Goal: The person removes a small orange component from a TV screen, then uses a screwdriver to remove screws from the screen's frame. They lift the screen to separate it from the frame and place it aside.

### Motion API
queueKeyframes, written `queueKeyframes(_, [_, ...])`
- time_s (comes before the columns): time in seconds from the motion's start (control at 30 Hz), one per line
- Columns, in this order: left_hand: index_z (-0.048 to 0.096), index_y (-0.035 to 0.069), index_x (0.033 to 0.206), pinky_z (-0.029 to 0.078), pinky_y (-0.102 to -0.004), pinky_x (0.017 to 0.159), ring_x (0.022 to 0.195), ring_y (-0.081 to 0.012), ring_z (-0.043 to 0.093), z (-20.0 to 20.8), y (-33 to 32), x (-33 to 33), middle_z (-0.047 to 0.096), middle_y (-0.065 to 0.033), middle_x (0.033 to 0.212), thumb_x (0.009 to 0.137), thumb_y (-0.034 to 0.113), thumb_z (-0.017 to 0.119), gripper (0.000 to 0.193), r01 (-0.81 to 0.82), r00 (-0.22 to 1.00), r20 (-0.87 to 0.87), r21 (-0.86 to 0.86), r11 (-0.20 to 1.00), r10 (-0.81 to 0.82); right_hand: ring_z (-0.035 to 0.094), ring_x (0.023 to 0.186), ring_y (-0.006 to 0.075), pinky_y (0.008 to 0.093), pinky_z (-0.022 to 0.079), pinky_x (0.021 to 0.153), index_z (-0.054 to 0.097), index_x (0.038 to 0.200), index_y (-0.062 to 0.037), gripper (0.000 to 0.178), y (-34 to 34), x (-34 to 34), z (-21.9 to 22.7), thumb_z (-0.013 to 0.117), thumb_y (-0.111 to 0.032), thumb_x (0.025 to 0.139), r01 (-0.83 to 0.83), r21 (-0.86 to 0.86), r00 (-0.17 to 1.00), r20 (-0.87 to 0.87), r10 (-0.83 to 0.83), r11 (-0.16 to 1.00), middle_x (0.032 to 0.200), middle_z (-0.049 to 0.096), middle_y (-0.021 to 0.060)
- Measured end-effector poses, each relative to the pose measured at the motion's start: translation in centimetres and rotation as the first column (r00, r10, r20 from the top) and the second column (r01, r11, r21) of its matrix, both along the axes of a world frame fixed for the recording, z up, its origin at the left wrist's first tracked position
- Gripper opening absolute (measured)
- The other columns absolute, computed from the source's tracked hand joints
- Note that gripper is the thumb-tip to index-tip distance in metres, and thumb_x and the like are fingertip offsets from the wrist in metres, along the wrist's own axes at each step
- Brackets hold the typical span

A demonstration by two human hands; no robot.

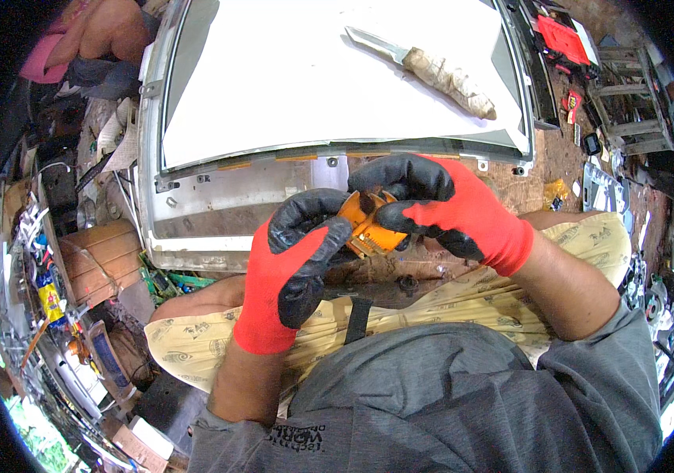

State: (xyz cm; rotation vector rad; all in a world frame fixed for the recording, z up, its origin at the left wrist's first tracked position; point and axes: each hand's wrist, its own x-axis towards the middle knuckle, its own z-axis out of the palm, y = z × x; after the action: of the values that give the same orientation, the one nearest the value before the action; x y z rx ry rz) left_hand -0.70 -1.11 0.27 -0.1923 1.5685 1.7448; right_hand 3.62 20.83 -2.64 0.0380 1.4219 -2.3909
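Observation:
An orange plastic part (375, 233) with a dark, rounded hollow at its top and a toothed or ribbed edge is held up over my lap. What kind of part it is, I cannot make out. My left hand (293, 256), in a red glove with black coated fingers, grips its left side. On the other side, my right hand (447, 206), gloved the same way, pinches it between thumb and bent fingers. Both hands cover much of its outline. Beyond them, a knife (423, 71) with a wrapped, dirty handle lies on a white sheet (274, 87).
The sheet rests on a metal-framed panel (147, 142). A red open case (564, 41) and a wooden rack (629, 98) stand at the far right. To the left are a brown wooden box (100, 260), green circuit boards (183, 281) and scattered scrap. Another person's bare limb (112, 31) shows at far left.

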Motion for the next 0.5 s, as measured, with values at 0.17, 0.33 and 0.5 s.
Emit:
queueKeyframes(0.17, [0.054,-0.004,0.119,0.060,-0.0391,0.080,0.099,-0.0243,0.064,-0.3,0.3,0.0,0.063,-0.0155,0.110,0.088,0.004,0.062,0.033,0.047,0.995,-0.087,-0.006,0.999,-0.047,0.056,0.105,0.0089,0.0267,0.047,0.092,0.060,0.125,-0.0058,0.044,-0.2,0.2,0.5,0.062,0.003,0.082,0.043,0.169,0.999,-0.022,-0.040,0.985,0.117,0.064,0.0037])
queueKeyframes(0.33, [0.054,-0.005,0.120,0.057,-0.0354,0.084,0.100,-0.0226,0.064,-0.8,0.2,0.1,0.063,-0.0148,0.112,0.082,-0.001,0.066,0.040,0.062,0.976,-0.209,-0.001,0.998,-0.061,0.055,0.091,0.0051,0.0237,0.049,0.078,0.060,0.124,-0.0064,0.043,-1.0,0.7,0.5,0.060,0.004,0.083,0.158,0.248,0.979,-0.166,-0.119,0.956,0.107,0.063,0.0001])
queueKeyframes(0.5, [0.056,-0.003,0.119,0.053,-0.0291,0.084,0.100,-0.0179,0.062,-0.1,0.3,0.2,0.064,-0.0124,0.111,0.079,-0.004,0.070,0.042,-0.021,0.956,-0.293,-0.091,0.996,-0.007,0.056,0.089,0.0053,0.0242,0.050,0.074,0.061,0.124,-0.0052,0.035,0.2,0.5,0.9,0.060,-0.009,0.089,0.043,0.048,0.994,0.098,-0.047,0.998,0.105,0.063,0.0008])
